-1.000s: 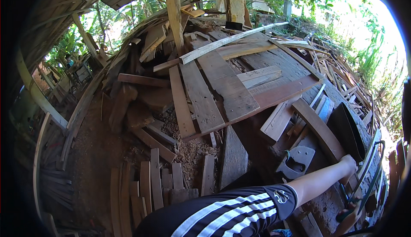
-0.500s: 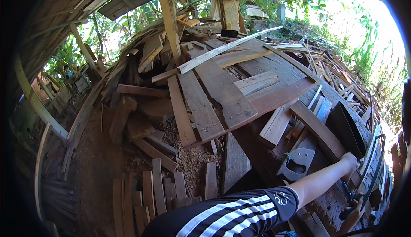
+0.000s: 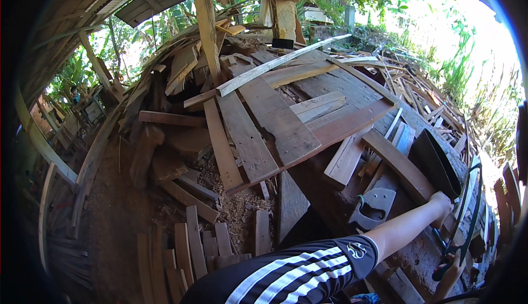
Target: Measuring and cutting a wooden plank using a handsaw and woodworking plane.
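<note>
My left arm, in a dark sleeve with white stripes, reaches across to the right. My left hand (image 3: 440,207) presses down at the near end of a brown wooden plank (image 3: 399,164), its fingers curled over the edge and partly hidden. Low at the right, my right hand (image 3: 453,275) is closed round the handle of a bow saw (image 3: 476,216) with a dark curved frame. The saw stands upright just right of my left hand, beside the plank's end. A handsaw (image 3: 374,208) with a grey handle lies left of my forearm.
A dark, open-topped container (image 3: 435,164) stands beyond my left hand. Boards (image 3: 280,125) cover the workbench, with a long pale strip (image 3: 283,63) across them. Upright offcuts (image 3: 192,238) and wood shavings (image 3: 231,199) lie at lower left. A wooden post (image 3: 204,26) rises behind.
The whole view has shifted slightly, so the bench appears farther left. My left hand stays at the plank's end. The saw in my right hand has changed its angle a little.
</note>
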The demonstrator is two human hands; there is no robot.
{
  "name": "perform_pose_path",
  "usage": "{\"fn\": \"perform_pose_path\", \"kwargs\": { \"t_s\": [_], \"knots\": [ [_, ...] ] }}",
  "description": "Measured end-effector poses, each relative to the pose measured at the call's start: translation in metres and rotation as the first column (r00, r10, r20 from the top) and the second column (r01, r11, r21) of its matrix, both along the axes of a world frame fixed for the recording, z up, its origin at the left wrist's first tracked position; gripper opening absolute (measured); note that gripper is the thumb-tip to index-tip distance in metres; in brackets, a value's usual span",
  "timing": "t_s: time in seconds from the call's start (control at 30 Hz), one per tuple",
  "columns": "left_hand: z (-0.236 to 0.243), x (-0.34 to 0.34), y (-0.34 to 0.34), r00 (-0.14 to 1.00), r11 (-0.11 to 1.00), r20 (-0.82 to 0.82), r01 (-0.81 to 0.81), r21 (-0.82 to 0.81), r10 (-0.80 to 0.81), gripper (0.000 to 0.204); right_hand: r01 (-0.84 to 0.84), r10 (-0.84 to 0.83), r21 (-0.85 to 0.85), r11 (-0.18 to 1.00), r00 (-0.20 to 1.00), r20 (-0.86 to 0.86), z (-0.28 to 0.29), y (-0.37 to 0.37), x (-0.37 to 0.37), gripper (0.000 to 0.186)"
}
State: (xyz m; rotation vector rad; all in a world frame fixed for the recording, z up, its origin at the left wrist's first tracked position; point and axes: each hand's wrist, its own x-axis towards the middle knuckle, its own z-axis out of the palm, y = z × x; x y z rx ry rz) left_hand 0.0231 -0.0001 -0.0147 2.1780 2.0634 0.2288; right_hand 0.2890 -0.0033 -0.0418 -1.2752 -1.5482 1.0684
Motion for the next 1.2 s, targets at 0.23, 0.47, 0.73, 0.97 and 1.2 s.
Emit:
{"fn": "perform_pose_path", "kwargs": {
  "t_s": [0.23,0.47,0.73,0.97,1.2],
  "knots": [
    [-0.002,-0.001,0.012,0.999,1.0,-0.032,0.002,-0.03,-0.003,0.085,-0.074,0.075,-0.011,0.997,0.989,0.124,-0.032,0.012,0.006,0.04],
    [-0.007,-0.01,0.012,0.999,0.997,-0.048,0.02,-0.072,-0.023,0.091,-0.119,0.121,-0.026,0.993,0.989,0.086,-0.024,0.024,-0.012,0.04],
    [-0.004,0.002,0.025,0.999,0.999,-0.037,0.0,-0.038,-0.002,0.08,-0.141,0.143,-0.07,0.987,0.989,0.03,-0.027,0.022,-0.029,0.041],
    [-0.018,-0.009,0.013,0.999,0.999,-0.029,-0.025,0.021,0.025,0.079,-0.094,0.091,-0.071,0.993,0.995,-0.041,-0.007,0.0,-0.015,0.041],
    [-0.015,0.017,0.019,0.999,0.999,-0.023,0.048,0.025,-0.047,0.067,0.102,-0.101,-0.025,0.994,0.994,0.041,0.036,-0.124,0.0,0.034]
  ]
}}
